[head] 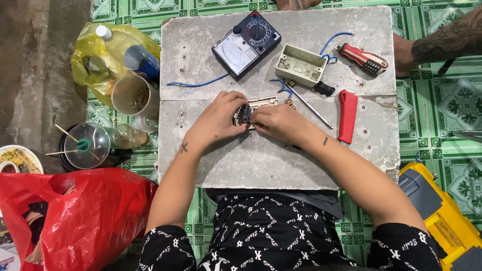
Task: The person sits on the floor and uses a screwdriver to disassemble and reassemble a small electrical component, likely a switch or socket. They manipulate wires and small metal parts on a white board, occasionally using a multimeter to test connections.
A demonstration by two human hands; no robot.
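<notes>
On the grey stone surface (276, 160), near its middle, the person's left hand (218, 118) and right hand (278, 123) meet over a small cream-coloured switch plate (261, 104). The plate is a flat rectangle lying lengthwise, mostly hidden by the fingers, with a dark, blocky module (245, 114) set into its back between the two hands. The left hand curls closed round the plate's left end, fingers bent over the dark module; the right hand is likewise curled shut, its fingertips pinching at the same dark part from the other side. Just behind the hands lies a screwdriver (309, 103) with a thin metal shaft, pointing down to the right, and a cream junction box (300, 64) sits open side up, blue wires (329, 47) trailing from it. An analogue multimeter (246, 44) with a dark body and white dial lies tilted at the far edge, with another blue wire (198, 83) curving beneath it. A red-handled tool (347, 116) rests upright to the right of the hands, and a red and black tester (362, 58) lies further back. Another person's tattooed arm (444, 40) reaches in at the upper right. To the left of the surface stand a plastic bottle (128, 50), a cup (133, 95) and a red bag (85, 216); a yellow toolbox (442, 216) sits at the lower right on the green tiled floor (452, 100).
</notes>
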